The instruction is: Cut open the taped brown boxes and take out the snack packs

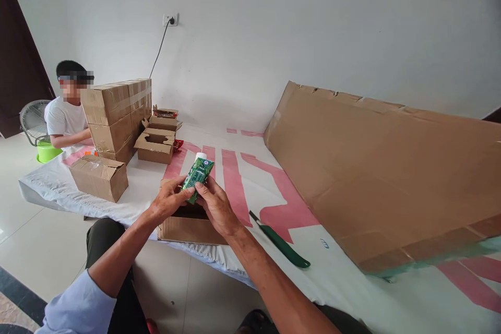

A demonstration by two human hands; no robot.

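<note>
Head cam: I'm holding a green packet (198, 176) w/ both hands, up over an open cardboard box (188, 225) at the near edge of the white-and-pink sheet (235, 177). Left hand (169, 199) is pinching the packet's lower left side, fingers clamped on it; right hand (216, 206) is gripping it from the right, thumb lying across the front. Packet is tilting, white cap end pointing away from me. Green-handled knife (282, 242) is lying on the sheet just right of my right forearm. Big flat cardboard sheet (383, 172) is leaning further right. Another person (66, 115) is sitting far left behind stacked boxes (117, 115).
</note>
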